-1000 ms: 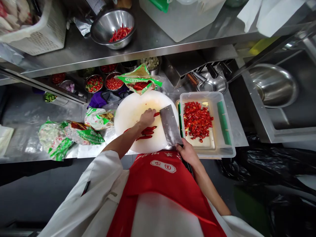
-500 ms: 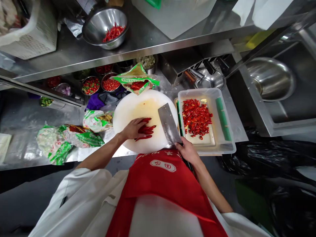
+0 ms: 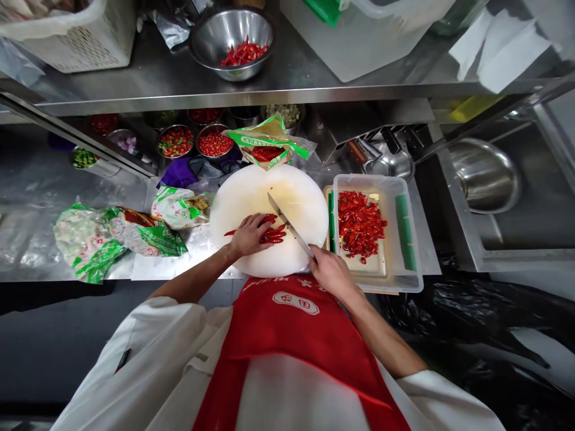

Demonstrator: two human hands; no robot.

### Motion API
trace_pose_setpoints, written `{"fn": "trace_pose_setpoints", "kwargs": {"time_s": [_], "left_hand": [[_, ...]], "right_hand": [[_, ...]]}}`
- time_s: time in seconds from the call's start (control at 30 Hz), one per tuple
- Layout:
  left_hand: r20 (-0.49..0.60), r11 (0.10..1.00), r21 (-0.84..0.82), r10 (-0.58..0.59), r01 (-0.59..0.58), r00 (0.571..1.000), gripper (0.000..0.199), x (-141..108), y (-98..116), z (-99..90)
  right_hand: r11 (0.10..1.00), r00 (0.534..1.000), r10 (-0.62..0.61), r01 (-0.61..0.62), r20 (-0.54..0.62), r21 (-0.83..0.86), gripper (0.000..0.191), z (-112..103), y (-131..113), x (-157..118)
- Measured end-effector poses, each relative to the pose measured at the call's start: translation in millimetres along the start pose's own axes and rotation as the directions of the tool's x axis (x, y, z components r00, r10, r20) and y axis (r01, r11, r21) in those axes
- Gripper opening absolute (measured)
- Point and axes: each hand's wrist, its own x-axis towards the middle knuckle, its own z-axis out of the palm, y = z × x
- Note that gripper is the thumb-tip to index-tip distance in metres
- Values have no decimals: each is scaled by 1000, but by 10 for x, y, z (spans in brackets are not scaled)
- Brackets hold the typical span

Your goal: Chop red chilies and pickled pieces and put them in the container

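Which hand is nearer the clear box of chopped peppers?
Right. The right hand, holding the knife, is by the near-left corner of the box; the left hand is farther left, on red peppers.

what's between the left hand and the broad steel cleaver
Slender red chilies on the round white cutting board, as the head view shows.
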Motion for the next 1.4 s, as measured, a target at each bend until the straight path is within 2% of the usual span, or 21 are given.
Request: {"fn": "trace_pose_setpoints", "kwargs": {"time_s": [0.1, 0.2, 0.3, 0.47, 0.57, 0.63, 0.7, 0.87, 0.97, 1.07, 1.2, 1.4], "left_hand": [[-16, 1000, 28, 2, -1, 1000, 62, 36, 102, 7], [9, 999, 29, 36, -36, 999, 48, 115, 139, 20], [45, 997, 10, 77, -77, 996, 39, 190, 75, 23], [46, 987, -34, 161, -159, 986, 39, 215, -105, 19], [29, 969, -58, 243, -241, 970, 44, 195, -171, 44], [32, 956, -64, 290, -287, 957, 40, 189, -192, 68], [33, 948, -73, 313, -310, 949, 35, 194, -201, 86], [44, 943, -103, 322, -316, 946, 37, 225, -210, 76], [63, 948, -122, 304, -295, 951, 41, 235, -221, 64], [38, 949, -158, 282, -273, 959, 43, 240, -226, 63], [6, 952, -196, 240, -234, 971, 39, 251, -225, 64], [66, 957, -231, 195, -175, 979, 40, 265, -243, 103]], "right_hand": [[998, 998, 56, -56, -32, 14, 31, -9, 60, -3], [997, 998, 51, -50, -22, 56, 30, 0, 137, -23], [996, 1000, 5, -5, 11, 86, 29, 18, 205, -66], [996, 999, -36, 35, 14, 87, 32, 40, 242, -85], [999, 994, -38, 34, 98, 40, 34, -9, 226, -31], [1000, 986, -11, 15, 167, -22, 31, -87, 208, 9], [997, 983, 11, 3, 185, -77, 28, -189, 178, 35], [988, 990, -32, 53, 139, -147, 23, -403, 41, 64], [979, 980, -57, 93, 192, -183, 23, -476, -14, 87], [970, 963, -58, 116, 264, -212, 23, -537, 7, 98], [967, 953, -43, 115, 300, -226, 23, -580, 48, 111], [975, 949, -27, 95, 314, -201, 23, -566, -3, 173]]}}
